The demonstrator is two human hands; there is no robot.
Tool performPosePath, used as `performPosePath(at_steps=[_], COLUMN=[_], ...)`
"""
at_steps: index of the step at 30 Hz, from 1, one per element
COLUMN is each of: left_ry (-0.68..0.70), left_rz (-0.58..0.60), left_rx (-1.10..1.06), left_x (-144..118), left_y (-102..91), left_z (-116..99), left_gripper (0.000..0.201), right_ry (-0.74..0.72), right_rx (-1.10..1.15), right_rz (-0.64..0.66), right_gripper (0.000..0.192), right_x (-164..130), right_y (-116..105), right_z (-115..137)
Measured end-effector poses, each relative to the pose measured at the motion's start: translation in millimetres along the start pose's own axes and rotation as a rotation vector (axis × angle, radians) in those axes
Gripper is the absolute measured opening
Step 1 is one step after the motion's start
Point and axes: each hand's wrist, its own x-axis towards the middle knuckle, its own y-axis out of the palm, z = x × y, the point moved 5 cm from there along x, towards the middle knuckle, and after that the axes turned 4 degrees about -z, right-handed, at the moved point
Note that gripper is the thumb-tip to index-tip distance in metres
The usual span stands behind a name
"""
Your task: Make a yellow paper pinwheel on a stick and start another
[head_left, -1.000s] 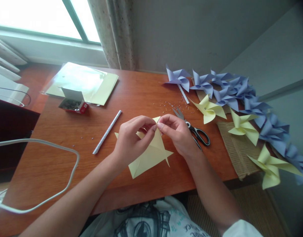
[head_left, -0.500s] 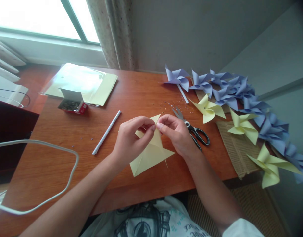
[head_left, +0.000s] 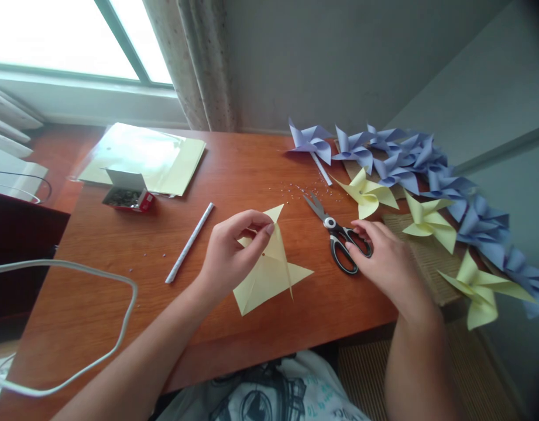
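Note:
My left hand [head_left: 234, 254] pinches a folded yellow paper piece [head_left: 269, 275] at its centre, holding it against the wooden desk [head_left: 234, 169]. My right hand [head_left: 385, 260] rests over the black handles of a pair of scissors [head_left: 337, 234] lying to the right of the paper. Its fingers touch the handle loops, and the blades point away toward the back.
A white paper stick [head_left: 189, 242] lies left of my left hand. A small red box of pins [head_left: 127, 196] and a plastic sleeve of yellow sheets [head_left: 141, 158] sit at the back left. Several blue [head_left: 409, 161] and yellow pinwheels [head_left: 370, 196] line the right side over corrugated cardboard [head_left: 427, 257]. A white cable [head_left: 98, 269] loops at left.
My right hand let go of the yellow paper and moved right onto the scissors' handles. My left hand still holds the paper, which has turned slightly.

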Motion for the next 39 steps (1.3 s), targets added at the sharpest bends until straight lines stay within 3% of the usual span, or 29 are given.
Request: performPosePath(at_steps=[4, 13, 15, 20, 23, 30, 39], left_ry=[0.003, 0.032, 0.033, 0.032, 0.046, 0.076, 0.138], left_rz=[0.025, 0.054, 0.052, 0.058, 0.073, 0.116, 0.144], left_rx=[-0.001, -0.010, -0.016, -0.043, -0.036, -0.032, -0.048], left_x=[-0.4, -0.6, -0.7, -0.8, -1.2, -2.6, -2.2], left_y=[1.4, 2.6, 2.3, 2.5, 3.2, 5.6, 6.8], left_z=[0.3, -3.3, -4.7, -6.8, -6.9, -7.0, -13.5], left_gripper=[0.010, 0.010, 0.010, 0.011, 0.010, 0.009, 0.011], right_ry=[-0.038, 0.107, 0.163, 0.221, 0.181, 0.070, -0.087], right_rx=[-0.096, -0.003, 0.146, 0.797, 0.944, 0.800, 0.620], right_rz=[0.083, 0.079, 0.065, 0.105, 0.151, 0.229, 0.180], right_gripper=[0.048, 0.045, 0.046, 0.048, 0.051, 0.055, 0.058], right_x=[-15.5, -15.3, -20.2, -30.3, -29.2, -17.5, -14.9], right_y=[12.0, 13.7, 11.8, 17.1, 20.8, 15.4, -1.4], right_z=[-5.7, -4.3, -8.2, 0.9, 18.5, 53.1, 64.0])
